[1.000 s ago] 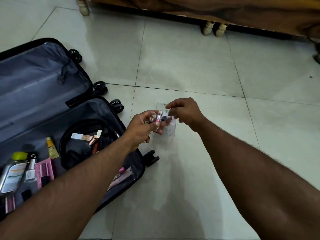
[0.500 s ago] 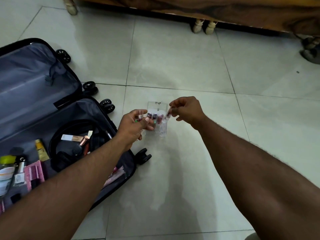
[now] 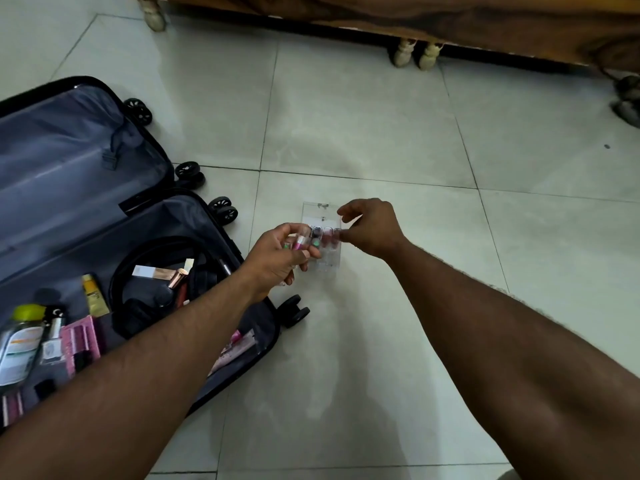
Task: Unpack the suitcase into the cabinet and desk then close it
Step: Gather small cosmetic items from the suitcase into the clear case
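Note:
A black suitcase (image 3: 274,327) lies open on the floor at the left, its grey lid lining (image 3: 69,161) facing up. A clear plastic organizer (image 3: 320,212) stands on the tiles just right of it, with a few small bottles (image 3: 316,237) in its slots. My left hand (image 3: 277,259) is beside the organizer, shut on small bottles, one with a pink band (image 3: 298,242). My right hand (image 3: 374,226) reaches the organizer's right side, fingertips pinched on the rightmost bottle (image 3: 336,234).
In the suitcase lie black headphones (image 3: 138,268), a rose-gold tube (image 3: 157,272), a yellow tube (image 3: 93,296), a green-capped bottle (image 3: 19,337) and a pink box (image 3: 81,341). Wooden furniture on pale legs (image 3: 403,54) runs along the top. Footwear (image 3: 627,98) sits at the far right.
My right hand carried a small bottle from my left hand to the organizer's right slot. My left hand stayed beside the organizer with its bottles.

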